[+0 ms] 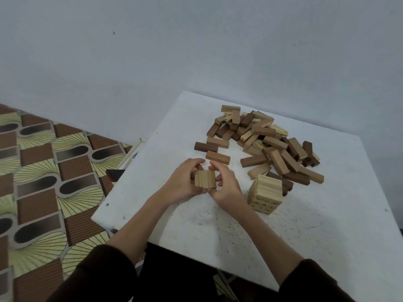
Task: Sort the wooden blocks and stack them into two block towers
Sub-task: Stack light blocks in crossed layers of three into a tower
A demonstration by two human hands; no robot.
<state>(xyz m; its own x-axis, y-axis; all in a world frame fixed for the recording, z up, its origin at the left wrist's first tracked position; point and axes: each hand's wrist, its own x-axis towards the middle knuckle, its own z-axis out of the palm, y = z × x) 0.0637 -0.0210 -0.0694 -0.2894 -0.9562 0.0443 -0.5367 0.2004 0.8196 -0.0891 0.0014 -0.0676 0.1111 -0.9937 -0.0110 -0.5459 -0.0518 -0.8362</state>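
Fingers (pixel 197 163) around pale blocks (pixel 205 179), undersides hidden

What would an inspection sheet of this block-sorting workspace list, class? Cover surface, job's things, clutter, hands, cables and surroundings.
Surface: white table, speckled and scuffed.
Job's things: light tower standing; set of light blocks held side by side; mixed pile of light and dark blocks behind.
Clutter: dark phone-like object past the table's left edge.
Hands: left hand and right hand together grip the set.
Cables: nothing seen.
Surroundings: grey wall; patterned floor.
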